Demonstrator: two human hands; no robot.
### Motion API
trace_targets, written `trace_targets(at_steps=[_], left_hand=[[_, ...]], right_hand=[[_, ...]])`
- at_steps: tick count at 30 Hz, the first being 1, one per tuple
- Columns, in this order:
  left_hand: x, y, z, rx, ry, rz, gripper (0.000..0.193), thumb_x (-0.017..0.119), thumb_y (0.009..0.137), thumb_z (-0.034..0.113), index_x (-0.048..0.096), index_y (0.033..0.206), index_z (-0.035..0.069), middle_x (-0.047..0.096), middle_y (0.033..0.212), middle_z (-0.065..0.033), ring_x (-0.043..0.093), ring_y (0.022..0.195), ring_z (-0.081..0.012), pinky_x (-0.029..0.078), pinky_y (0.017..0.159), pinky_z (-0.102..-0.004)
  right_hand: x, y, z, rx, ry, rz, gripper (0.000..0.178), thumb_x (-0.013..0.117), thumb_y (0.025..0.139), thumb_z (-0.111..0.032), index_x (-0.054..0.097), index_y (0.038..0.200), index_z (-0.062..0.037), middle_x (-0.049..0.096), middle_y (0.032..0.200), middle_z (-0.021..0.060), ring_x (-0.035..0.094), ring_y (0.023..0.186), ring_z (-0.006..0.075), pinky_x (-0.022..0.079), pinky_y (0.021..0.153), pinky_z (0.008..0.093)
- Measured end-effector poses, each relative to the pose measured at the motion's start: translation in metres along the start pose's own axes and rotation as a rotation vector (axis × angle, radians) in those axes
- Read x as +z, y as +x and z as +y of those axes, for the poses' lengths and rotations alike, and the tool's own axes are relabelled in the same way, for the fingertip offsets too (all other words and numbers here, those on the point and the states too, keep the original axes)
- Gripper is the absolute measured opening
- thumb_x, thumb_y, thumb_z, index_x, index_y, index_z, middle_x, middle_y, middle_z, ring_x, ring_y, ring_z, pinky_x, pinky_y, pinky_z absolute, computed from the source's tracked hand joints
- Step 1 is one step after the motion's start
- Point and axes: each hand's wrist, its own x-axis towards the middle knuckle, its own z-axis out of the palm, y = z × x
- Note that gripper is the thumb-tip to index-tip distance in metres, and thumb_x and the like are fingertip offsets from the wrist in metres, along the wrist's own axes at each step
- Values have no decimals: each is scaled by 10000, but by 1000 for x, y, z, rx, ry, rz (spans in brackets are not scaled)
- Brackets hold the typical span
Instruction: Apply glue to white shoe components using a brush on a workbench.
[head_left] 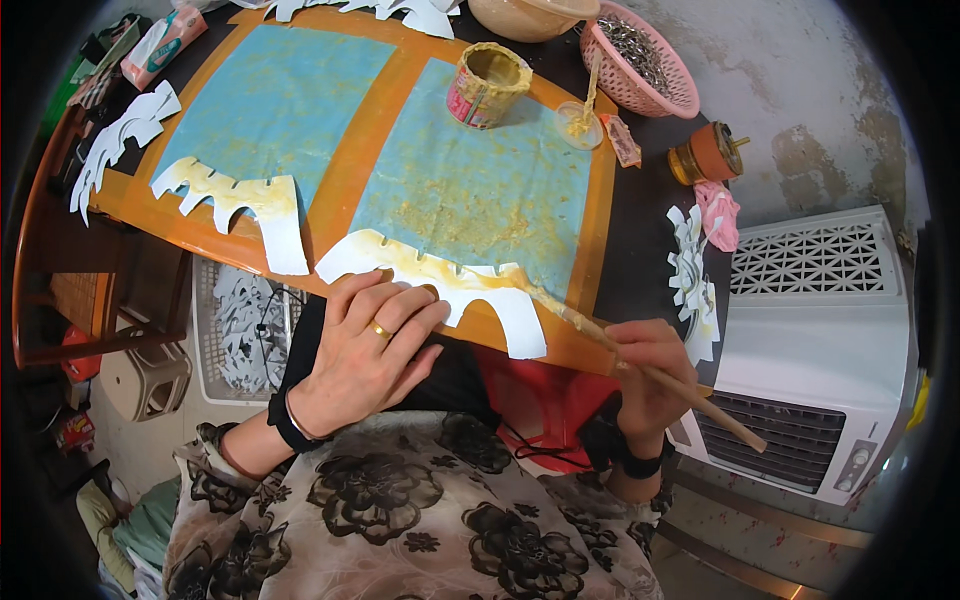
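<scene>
A white scalloped cut-out piece point(522, 322) lies along the near edge of the orange-and-blue work board, its upper strip smeared with yellowish paste. My left hand point(365, 330) rests its outstretched fingertips on the piece's lower edge, thumb apart. In my right hand point(648, 375) is a wooden stick point(715, 408), gripped near its middle; its paste-coated far end touches the strip's right part. To the left, a second white cut-out piece point(287, 225), also smeared with paste, overhangs the board's edge. A paste-crusted tin point(482, 100) stands on the blue sheet point(480, 170) farther back.
Beyond the tin are a small dish of paste point(578, 128) and a pink basket point(680, 85) of metal pieces. An orange-brown jar point(708, 155) stands at right, above a white air cooler point(815, 350). More cut-outs lie at left point(120, 135) and in a floor crate point(207, 375).
</scene>
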Motion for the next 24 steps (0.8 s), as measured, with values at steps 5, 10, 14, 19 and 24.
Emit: trace_targets(at_steps=[5, 10, 14, 19, 24], left_hand=[[-2, 2, 5, -39, 18, -17, 525, 813, 759, 176, 617, 1242, 111, 601, 1225, -53, 538, 1167, -265, 366, 1103, -488], [0, 1, 5, -36, 19, -24, 526, 813, 760, 176, 611, 1243, 117, 590, 1231, -49, 525, 1182, -262, 345, 1115, -487], [-2, 2, 5, -35, 28, -23, 527, 811, 763, 169, 608, 1247, 122, 588, 1234, -45, 524, 1177, -260, 341, 1111, -480], [0, 1, 4, -37, 28, -21, 523, 810, 763, 164, 611, 1245, 123, 587, 1235, -43, 524, 1176, -257, 340, 1109, -477], [1, 0, 4, -44, 20, -23, 526, 809, 763, 163, 611, 1248, 118, 588, 1236, -47, 521, 1184, -257, 340, 1116, -483]], right_hand=[[-5, -7, -3, 7, 75, -37, 155, 673, 840, 55, 637, 968, -24, 726, 955, 185, 680, 793, 259, 534, 702, 325], [1, -5, 2, 33, 108, 6, 146, 676, 841, 51, 640, 962, -21, 727, 957, 179, 683, 796, 261, 539, 715, 335], [10, 4, 4, -43, 30, 4, 126, 672, 855, 40, 626, 959, -13, 712, 966, 203, 672, 812, 275, 537, 722, 342], [3, -1, 1, -42, -62, -8, 202, 690, 807, 84, 639, 964, -32, 727, 953, 180, 686, 781, 276, 547, 691, 336], [-3, -7, -7, -35, 25, -61, 202, 679, 811, 78, 637, 974, -34, 728, 934, 183, 688, 774, 274, 546, 683, 339]])
